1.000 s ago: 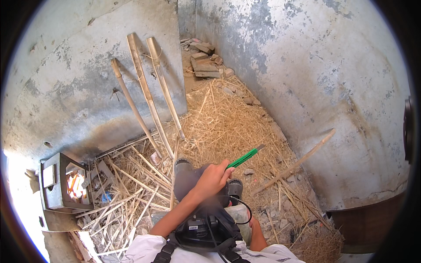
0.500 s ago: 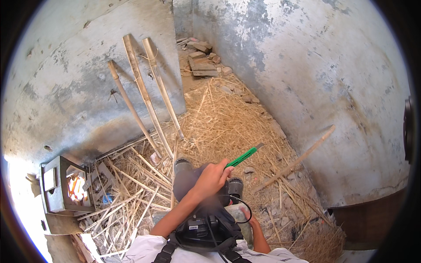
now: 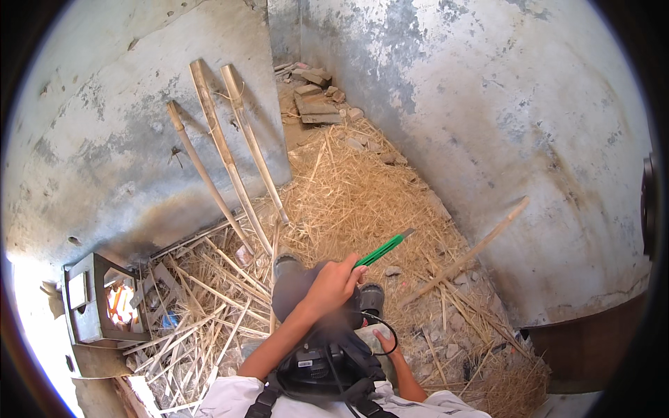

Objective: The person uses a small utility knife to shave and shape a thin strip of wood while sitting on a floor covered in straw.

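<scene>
My left hand (image 3: 333,284) is closed round a green utility knife (image 3: 380,251). A short length of its blade sticks out, angled up and to the right over the straw. Low and to the right, my right hand (image 3: 385,343) sits beside a pale grey-green surface (image 3: 367,336), thumb raised. Its other fingers are mostly hidden, so I cannot tell what they hold. Between my arms hangs a black strapped pack (image 3: 311,366) with a black cable (image 3: 394,334) looping from it toward the right hand. My dark shoes (image 3: 372,298) rest on the littered ground.
Loose straw (image 3: 362,188) covers the floor ahead. Three poles (image 3: 226,157) lean on the left wall, and a stick (image 3: 467,261) leans on the right wall. Split strips (image 3: 237,289) lie scattered at left, near a box-like frame (image 3: 94,292). Broken bricks (image 3: 317,108) are piled at the far corner.
The view has shifted slightly. My left hand keeps the knife in nearly the same pose. My right hand has shifted a little, and its thumb shows more clearly.
</scene>
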{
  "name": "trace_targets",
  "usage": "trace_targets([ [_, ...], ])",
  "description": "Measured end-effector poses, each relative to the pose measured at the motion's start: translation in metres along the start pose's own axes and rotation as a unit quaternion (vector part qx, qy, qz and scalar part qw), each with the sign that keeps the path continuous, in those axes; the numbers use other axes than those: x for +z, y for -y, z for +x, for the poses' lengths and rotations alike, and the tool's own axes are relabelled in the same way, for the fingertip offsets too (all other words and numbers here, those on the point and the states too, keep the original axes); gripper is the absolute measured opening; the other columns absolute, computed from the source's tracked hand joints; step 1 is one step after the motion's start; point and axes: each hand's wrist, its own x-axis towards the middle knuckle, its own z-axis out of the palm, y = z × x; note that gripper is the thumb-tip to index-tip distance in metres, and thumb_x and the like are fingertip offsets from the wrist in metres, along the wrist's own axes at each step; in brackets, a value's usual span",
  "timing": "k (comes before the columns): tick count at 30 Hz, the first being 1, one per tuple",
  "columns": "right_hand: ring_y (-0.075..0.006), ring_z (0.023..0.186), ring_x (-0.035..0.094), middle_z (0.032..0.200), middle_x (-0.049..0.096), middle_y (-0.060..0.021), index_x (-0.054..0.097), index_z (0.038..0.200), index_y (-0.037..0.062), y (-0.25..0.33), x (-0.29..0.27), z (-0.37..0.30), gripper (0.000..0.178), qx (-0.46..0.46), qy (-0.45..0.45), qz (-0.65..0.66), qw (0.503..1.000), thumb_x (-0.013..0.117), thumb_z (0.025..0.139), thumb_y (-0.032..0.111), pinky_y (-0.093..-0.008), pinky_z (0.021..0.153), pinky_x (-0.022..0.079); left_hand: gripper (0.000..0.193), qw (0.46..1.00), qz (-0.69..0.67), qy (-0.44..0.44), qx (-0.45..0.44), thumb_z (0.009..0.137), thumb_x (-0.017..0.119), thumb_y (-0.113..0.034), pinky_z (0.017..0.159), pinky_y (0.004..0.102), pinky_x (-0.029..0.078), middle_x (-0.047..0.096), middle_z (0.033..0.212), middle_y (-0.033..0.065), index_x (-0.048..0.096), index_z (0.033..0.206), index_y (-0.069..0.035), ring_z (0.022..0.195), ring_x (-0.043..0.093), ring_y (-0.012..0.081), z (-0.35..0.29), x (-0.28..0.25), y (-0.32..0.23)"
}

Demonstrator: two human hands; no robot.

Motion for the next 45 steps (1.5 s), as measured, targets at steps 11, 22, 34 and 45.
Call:
trace_targets([
  [11,-0.0286,0.142,0.053,0.157,0.054,-0.0182,0.050,0.156,0.0006,-0.002,-0.048,-0.106,0.092,0.296,0.157,0.109,0.936,0.063,0.096,0.069,-0.0420,0.114,0.043,0.021,1.000,0.012,-0.006,-0.013,0.108,0.058,-0.021,0.070,0.0508,0.053,0.073,0.078,0.0185,0.056,0.100,-0.001,0.077,0.072,0.0425,-0.005,-0.006,0.003],
  [22,-0.0276,0.123,0.067,0.143,0.066,-0.0164,0.054,0.152,-0.0006,0.017,-0.039,-0.137,0.091,0.232,0.061,-0.031,0.970,0.080,0.088,0.058,-0.0379,0.105,0.052,0.021,1.000,0.001,-0.003,0.008,0.109,0.057,-0.020,0.067,0.0523,0.052,0.073,0.077,0.0179,0.055,0.099,-0.001,0.076,0.071,0.0433,-0.004,-0.004,-0.001],
  [34,-0.0249,0.122,0.065,0.132,0.071,-0.0107,0.058,0.145,0.0069,-0.078,-0.149,-0.235,0.061,0.318,0.153,-0.009,0.936,0.072,0.098,0.043,-0.0413,0.110,0.048,0.025,0.999,0.028,0.037,-0.023,0.110,0.056,-0.024,0.073,0.0510,0.052,0.073,0.081,0.0186,0.056,0.098,-0.002,0.082,0.071,0.0437,-0.003,-0.008,-0.006],
  [45,-0.0237,0.123,0.064,0.130,0.071,-0.0110,0.064,0.139,0.0082,-0.027,-0.085,-0.166,0.051,0.296,0.029,0.016,0.955,0.067,0.100,0.040,-0.0417,0.110,0.047,0.022,0.999,0.045,0.022,0.016,0.108,0.057,-0.022,0.071,0.0530,0.052,0.072,0.076,0.0162,0.056,0.099,-0.003,0.076,0.070,0.0431,-0.002,-0.006,-0.001],
])
